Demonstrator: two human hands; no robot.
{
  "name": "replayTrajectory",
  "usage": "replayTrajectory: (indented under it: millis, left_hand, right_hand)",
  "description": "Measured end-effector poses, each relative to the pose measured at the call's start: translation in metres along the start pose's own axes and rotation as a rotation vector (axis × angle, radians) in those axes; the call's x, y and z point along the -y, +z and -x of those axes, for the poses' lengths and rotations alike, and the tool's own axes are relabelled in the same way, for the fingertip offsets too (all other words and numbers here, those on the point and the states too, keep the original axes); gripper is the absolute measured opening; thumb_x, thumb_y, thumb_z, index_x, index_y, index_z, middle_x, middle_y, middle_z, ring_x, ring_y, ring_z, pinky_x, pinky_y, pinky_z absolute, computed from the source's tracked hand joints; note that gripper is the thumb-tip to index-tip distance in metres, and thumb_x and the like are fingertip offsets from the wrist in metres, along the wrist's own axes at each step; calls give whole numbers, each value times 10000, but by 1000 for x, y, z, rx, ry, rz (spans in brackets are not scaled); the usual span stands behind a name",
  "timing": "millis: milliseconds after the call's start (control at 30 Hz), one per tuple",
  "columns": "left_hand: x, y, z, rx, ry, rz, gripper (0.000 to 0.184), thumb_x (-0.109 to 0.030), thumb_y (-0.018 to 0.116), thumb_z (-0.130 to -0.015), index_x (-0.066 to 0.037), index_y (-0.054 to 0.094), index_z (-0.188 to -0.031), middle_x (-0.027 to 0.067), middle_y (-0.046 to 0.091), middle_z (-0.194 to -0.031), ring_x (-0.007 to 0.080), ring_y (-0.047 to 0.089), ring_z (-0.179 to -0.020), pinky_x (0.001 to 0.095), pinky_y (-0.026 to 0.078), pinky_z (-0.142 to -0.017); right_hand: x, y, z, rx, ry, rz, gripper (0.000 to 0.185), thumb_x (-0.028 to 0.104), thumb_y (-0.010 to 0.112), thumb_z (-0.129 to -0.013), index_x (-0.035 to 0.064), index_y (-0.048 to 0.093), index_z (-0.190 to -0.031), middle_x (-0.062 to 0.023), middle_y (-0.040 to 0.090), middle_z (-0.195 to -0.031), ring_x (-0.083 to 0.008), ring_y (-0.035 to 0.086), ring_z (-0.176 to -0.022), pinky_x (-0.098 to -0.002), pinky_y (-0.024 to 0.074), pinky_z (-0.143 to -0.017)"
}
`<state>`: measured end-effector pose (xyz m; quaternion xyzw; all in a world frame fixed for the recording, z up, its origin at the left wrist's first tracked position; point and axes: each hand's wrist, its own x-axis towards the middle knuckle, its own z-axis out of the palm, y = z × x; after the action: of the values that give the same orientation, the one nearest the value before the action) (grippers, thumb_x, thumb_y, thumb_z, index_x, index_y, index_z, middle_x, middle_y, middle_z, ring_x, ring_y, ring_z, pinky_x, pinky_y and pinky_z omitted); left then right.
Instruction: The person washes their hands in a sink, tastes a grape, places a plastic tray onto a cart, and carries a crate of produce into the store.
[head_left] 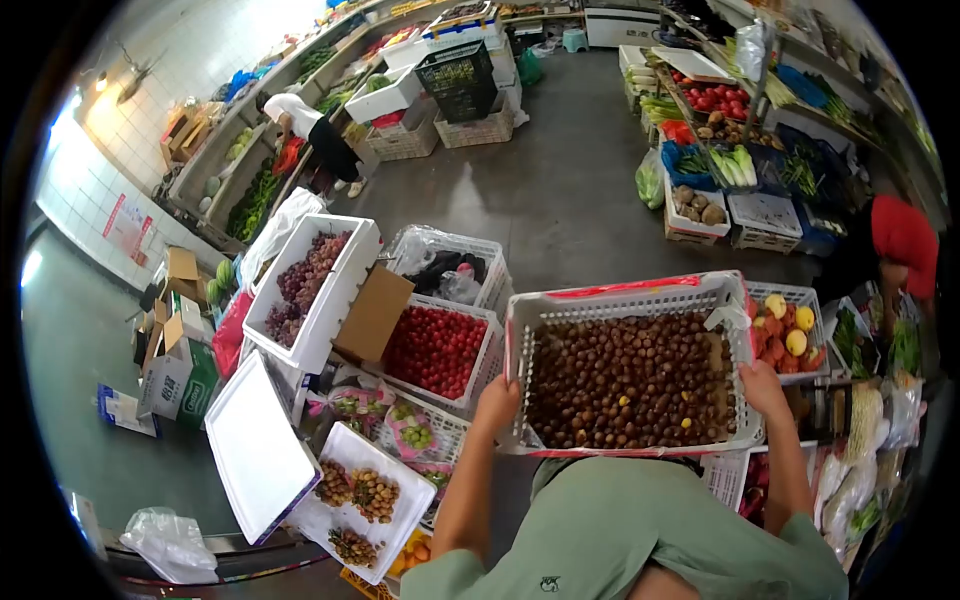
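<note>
A white slatted plastic crate (pixel 640 450) is held in front of my body, with red tape along its far rim. Inside lies a layer of small, round, dark brown produce (pixel 630 380) that looks like chestnuts; a few yellow bits show among it. My left hand (pixel 497 405) grips the crate's left side near the front corner. On the opposite side, my right hand (pixel 765 390) is closed on the right wall. The fingers of both hands are partly hidden by the crate.
Left of me stand a foam box of grapes (pixel 310 285), a crate of red fruit (pixel 437 350) and a foam tray (pixel 345 450) with bunched fruit. To the right are a fruit crate (pixel 790 340) and a person in red (pixel 903 240). Another person (pixel 315 135) bends at the far-left shelves.
</note>
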<state>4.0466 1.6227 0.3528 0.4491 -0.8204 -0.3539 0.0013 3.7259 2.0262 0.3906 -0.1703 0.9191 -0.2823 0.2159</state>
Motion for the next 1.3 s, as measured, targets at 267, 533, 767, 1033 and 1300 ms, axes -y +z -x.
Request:
replayTrajectory:
  millis: [267,533,767,1033,1300]
  left_hand:
    - [-103,-6,-192,48,286,56,341,-266,481,-907,34,609,-1003,299,633,-916,470,596,-925,491,464,-813]
    - [-177,-38,-320,45,377,-69,314,-251,498,-923,51,577,-898,322,611,-866,498,575,-879,535,449,-771]
    - [-195,-74,-429,38,233,-70,325,-267,489,-918,42,585,-939,318,617,-891,497,582,-900,519,461,-787]
    - [-217,-124,-511,-134,-21,-11,331,-270,467,-912,36,593,-914,299,625,-868,488,592,-870,528,456,-763]
    - [-206,-140,-549,-285,-209,67,338,-274,471,-923,37,598,-961,303,629,-869,482,597,-891,517,467,-781]
  right_hand:
    - [18,-44,-98,-152,109,-56,371,329,490,-933,-22,551,-830,-151,564,-715,-318,566,-671,-427,435,-640]
    - [50,-35,-181,-211,199,-322,391,385,505,-945,4,535,-865,-70,548,-753,-198,552,-664,-362,445,-591]
    - [116,-25,-338,-175,242,-277,379,326,554,-932,-46,583,-862,-85,586,-728,-177,566,-645,-344,468,-588]
    - [238,-54,-558,13,-60,-247,390,328,527,-912,-52,609,-876,-227,620,-732,-384,629,-741,-448,462,-694]
    - [355,-44,-697,247,-166,-85,395,315,513,-918,-58,613,-1005,-231,655,-862,-380,632,-856,-431,467,-765]
